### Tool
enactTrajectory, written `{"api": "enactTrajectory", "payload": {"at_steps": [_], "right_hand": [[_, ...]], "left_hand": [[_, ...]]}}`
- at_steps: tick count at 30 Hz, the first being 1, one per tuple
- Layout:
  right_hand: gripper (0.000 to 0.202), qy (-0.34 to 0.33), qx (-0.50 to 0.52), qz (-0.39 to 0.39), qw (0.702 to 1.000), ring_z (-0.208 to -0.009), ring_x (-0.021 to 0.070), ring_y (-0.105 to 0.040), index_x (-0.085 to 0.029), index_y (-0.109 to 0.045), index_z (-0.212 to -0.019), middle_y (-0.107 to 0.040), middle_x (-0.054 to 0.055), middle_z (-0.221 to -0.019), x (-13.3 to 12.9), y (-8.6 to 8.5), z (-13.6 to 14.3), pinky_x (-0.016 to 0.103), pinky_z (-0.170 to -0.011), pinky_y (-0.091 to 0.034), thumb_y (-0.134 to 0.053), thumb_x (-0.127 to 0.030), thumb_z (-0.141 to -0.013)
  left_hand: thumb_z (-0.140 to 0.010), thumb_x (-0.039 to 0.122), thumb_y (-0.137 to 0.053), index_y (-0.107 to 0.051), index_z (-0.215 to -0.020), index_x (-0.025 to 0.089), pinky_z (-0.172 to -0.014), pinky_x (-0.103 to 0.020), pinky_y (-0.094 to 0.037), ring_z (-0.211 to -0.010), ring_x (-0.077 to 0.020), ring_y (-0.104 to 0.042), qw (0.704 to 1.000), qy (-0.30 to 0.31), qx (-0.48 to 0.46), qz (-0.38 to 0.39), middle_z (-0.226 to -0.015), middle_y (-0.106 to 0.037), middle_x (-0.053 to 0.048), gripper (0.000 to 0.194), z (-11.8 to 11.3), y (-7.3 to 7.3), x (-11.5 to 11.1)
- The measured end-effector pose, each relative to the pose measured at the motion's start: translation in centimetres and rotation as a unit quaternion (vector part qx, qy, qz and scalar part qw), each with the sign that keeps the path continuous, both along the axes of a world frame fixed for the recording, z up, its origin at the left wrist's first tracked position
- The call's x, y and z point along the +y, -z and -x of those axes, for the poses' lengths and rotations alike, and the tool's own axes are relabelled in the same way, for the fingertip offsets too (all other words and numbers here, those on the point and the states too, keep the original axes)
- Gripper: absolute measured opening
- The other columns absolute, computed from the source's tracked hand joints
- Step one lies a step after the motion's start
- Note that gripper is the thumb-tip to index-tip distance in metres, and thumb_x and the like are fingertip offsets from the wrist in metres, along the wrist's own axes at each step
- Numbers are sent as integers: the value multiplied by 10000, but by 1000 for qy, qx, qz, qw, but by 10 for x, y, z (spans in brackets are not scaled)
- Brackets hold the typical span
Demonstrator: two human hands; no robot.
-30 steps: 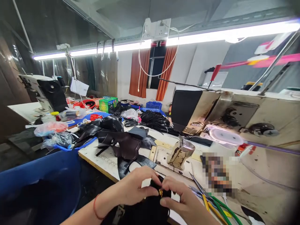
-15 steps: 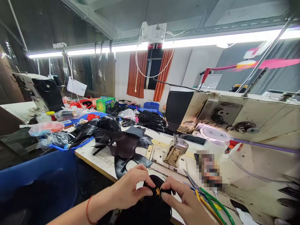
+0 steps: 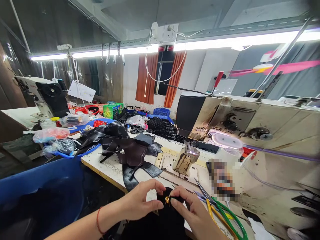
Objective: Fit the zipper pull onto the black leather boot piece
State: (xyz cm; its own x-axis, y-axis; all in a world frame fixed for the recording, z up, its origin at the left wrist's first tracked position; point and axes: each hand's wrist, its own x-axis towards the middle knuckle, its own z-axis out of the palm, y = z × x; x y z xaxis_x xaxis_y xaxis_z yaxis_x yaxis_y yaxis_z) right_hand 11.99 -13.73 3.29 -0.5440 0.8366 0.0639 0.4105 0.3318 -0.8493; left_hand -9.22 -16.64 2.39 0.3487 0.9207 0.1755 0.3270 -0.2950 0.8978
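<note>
Low in the middle of the view, a black piece of soft material [image 3: 160, 223] lies between my hands, with a small gold metal fitting [image 3: 167, 200] on it. My left hand [image 3: 143, 200] pinches the black piece just left of the fitting, thumb and forefinger bent. On the other side, my right hand [image 3: 188, 206] grips it with thumb and fingers close against the fitting. The lower part of the black piece runs out of view. Whether the fitting is fastened to the material I cannot tell.
A sewing machine [image 3: 272, 126] fills the right side, its post [image 3: 186, 161] rising from the bed. Green-handled scissors [image 3: 225, 213] lie right of my hand. Black leather pieces [image 3: 132, 151] cover the table's left part. A blue bin [image 3: 50, 176] stands lower left.
Both hands stay at the black piece with only slight finger shifts. The gold fitting shows a little more plainly between them. The view has shifted slightly.
</note>
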Motion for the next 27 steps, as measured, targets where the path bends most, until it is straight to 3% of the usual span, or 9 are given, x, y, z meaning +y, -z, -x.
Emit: {"api": "enactTrajectory", "payload": {"at_steps": [4,7,12,16,19,23,25,27], "right_hand": [[356,2,-8,5,1000,-764,189,-505,-227,-611,-879,-578,18,-839,0,7,-6,310,-672,-372,-466,-552,-872],[304,-11,8,11,1000,-883,206,-537,-250,-607,-1004,-596,24,-971,4,6,-11,309,-745,-412,-536,-507,-858],[231,-20,49,-16,998,-957,212,-522,-260,-603,-988,-577,12,-985,16,-22,-12,328,-861,-409,-614,-420,-820],[137,-66,63,-50,995,-943,172,-515,-296,-588,-984,-565,-20,-948,21,-49,-8,293,-844,-402,-591,-334,-852],[117,-85,76,-129,985,-911,140,-521,-333,-578,-990,-557,-40,-927,22,-67,-3,254,-836,-419,-578,-292,-881],[243,-104,92,-319,938,-970,132,-523,-366,-523,-1076,-574,-39,-999,28,-88,4,241,-852,-437,-572,-210,-896],[272,-105,54,-375,919,-986,143,-510,-348,-499,-1096,-576,-27,-1005,36,-91,7,274,-876,-436,-562,-172,-899],[253,-103,6,-385,917,-977,158,-500,-323,-495,-1089,-570,-12,-989,45,-88,10,314,-869,-440,-542,-155,-906]], "left_hand": [[-789,191,-671,-682,-945,196,-804,-269,-434,-867,-175,-586,1000,5,21,-8,-928,-652,-24,156,0,0,8],[-776,161,-683,-691,-928,202,-797,-272,-419,-894,-181,-567,999,6,25,-39,-922,-637,-23,158,1,-11,16],[-831,148,-627,-680,-966,181,-865,-304,-404,-938,-186,-541,989,26,6,-147,-903,-641,-36,149,4,-47,26],[-729,238,-787,-679,-941,166,-825,-299,-408,-899,-188,-523,984,18,-2,-175,-889,-603,-29,249,7,-70,25],[-653,277,-852,-677,-918,167,-749,-267,-398,-845,-171,-502,981,10,0,-196,-859,-583,-13,336,10,-89,23],[-657,294,-852,-678,-982,167,-823,-280,-393,-895,-179,-499,957,37,32,-286,-864,-612,-18,390,19,-113,24],[-680,288,-838,-671,-1023,161,-878,-304,-393,-933,-191,-511,949,41,50,-310,-912,-629,-38,402,24,-115,29],[-713,258,-814,-661,-1039,155,-912,-321,-398,-986,-206,-516,947,28,60,-314,-964,-644,-59,374,29,-107,38]]}}
